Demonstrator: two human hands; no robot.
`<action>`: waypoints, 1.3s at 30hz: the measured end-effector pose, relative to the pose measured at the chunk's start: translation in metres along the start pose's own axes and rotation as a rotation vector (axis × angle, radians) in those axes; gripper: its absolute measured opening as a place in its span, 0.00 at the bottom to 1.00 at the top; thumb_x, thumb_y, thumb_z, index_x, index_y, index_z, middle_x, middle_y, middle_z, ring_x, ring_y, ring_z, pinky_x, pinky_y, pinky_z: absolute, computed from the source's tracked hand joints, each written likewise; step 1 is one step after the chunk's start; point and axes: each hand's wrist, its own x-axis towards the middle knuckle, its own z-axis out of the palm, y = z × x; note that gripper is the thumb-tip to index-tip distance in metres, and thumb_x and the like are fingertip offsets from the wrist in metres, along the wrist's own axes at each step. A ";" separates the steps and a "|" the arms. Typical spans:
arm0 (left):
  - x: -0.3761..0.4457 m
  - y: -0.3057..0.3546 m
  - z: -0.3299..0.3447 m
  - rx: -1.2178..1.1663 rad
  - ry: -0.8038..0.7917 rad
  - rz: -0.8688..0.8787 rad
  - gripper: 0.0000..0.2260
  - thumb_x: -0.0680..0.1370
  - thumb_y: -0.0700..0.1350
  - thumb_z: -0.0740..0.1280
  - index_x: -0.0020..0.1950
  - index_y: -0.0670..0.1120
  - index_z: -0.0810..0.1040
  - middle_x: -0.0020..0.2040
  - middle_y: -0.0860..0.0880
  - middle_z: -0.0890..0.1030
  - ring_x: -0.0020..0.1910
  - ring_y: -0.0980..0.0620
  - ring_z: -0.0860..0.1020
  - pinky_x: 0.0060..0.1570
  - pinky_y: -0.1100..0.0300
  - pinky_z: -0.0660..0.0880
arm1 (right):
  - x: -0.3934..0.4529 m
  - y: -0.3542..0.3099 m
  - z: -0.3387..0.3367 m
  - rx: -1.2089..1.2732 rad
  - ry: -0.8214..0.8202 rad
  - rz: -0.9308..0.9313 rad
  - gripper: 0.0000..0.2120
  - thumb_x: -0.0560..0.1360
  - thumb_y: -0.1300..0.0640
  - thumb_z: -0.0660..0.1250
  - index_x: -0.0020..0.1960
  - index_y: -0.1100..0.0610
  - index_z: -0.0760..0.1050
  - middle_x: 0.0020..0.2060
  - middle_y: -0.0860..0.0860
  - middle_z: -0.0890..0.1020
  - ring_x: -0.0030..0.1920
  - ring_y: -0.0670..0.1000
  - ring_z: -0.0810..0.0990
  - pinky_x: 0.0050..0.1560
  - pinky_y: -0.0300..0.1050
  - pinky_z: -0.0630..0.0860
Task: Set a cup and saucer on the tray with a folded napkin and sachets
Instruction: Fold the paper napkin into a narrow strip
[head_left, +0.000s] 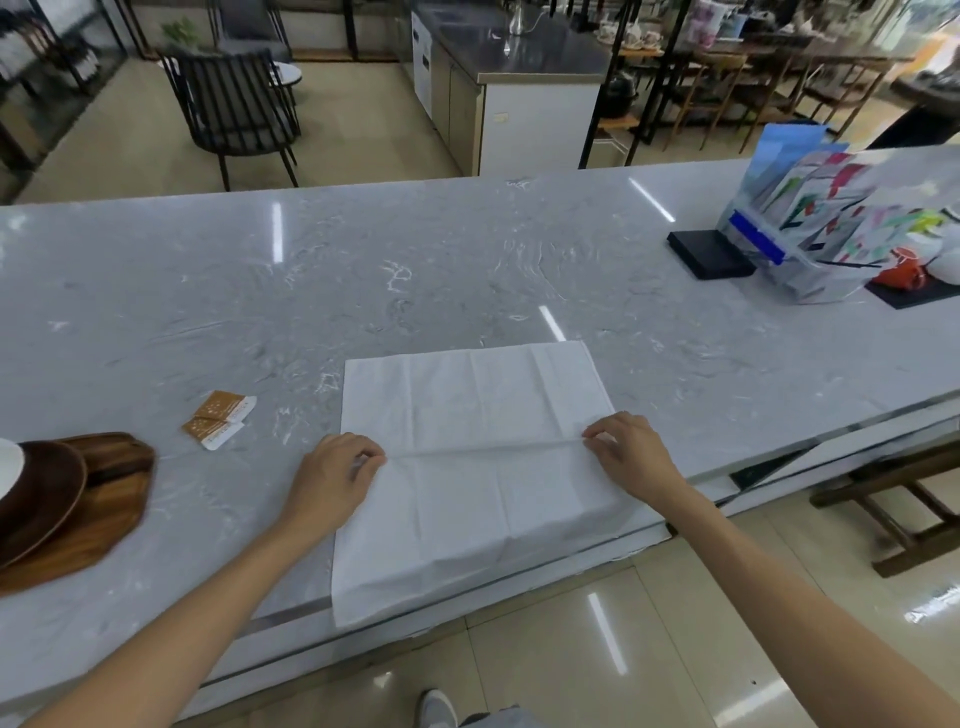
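Observation:
A large white napkin (467, 405) lies spread flat on the grey marble counter (363, 270), its near end hanging over the counter's front edge. My left hand (332, 478) pinches the napkin's left edge and my right hand (628, 452) pinches its right edge, both along a crease across its middle. Two brown-and-white sachets (218, 420) lie on the counter left of the napkin. At the far left sits a wooden tray (109, 514) carrying a dark brown saucer (41, 493) and part of a white cup (9, 467), cut off by the frame.
At the back right stand a black box (709, 254), a clear holder of colourful leaflets (810, 218) and a black mat with an orange cup (901, 273). A wooden stool (898, 499) stands on the floor to the right. Chairs and cabinets lie beyond the counter.

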 end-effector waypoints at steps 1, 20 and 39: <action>0.003 -0.003 -0.004 -0.006 0.016 -0.001 0.04 0.79 0.42 0.69 0.45 0.48 0.82 0.43 0.52 0.83 0.48 0.47 0.78 0.50 0.51 0.74 | 0.004 -0.003 0.000 0.030 0.014 -0.003 0.04 0.79 0.56 0.70 0.52 0.53 0.83 0.51 0.54 0.83 0.54 0.61 0.77 0.55 0.55 0.77; -0.143 -0.017 0.006 0.222 0.287 -0.143 0.07 0.76 0.52 0.60 0.43 0.50 0.72 0.42 0.52 0.71 0.43 0.52 0.66 0.41 0.57 0.66 | -0.121 -0.040 0.056 0.648 0.338 0.400 0.24 0.76 0.59 0.73 0.64 0.47 0.64 0.59 0.45 0.65 0.59 0.46 0.75 0.55 0.42 0.77; -0.176 0.003 0.022 0.266 0.156 -0.085 0.26 0.67 0.31 0.77 0.62 0.48 0.82 0.65 0.38 0.71 0.58 0.41 0.72 0.52 0.57 0.77 | -0.127 -0.080 0.036 1.049 0.279 0.427 0.26 0.79 0.56 0.71 0.67 0.38 0.61 0.56 0.57 0.82 0.51 0.53 0.86 0.48 0.43 0.84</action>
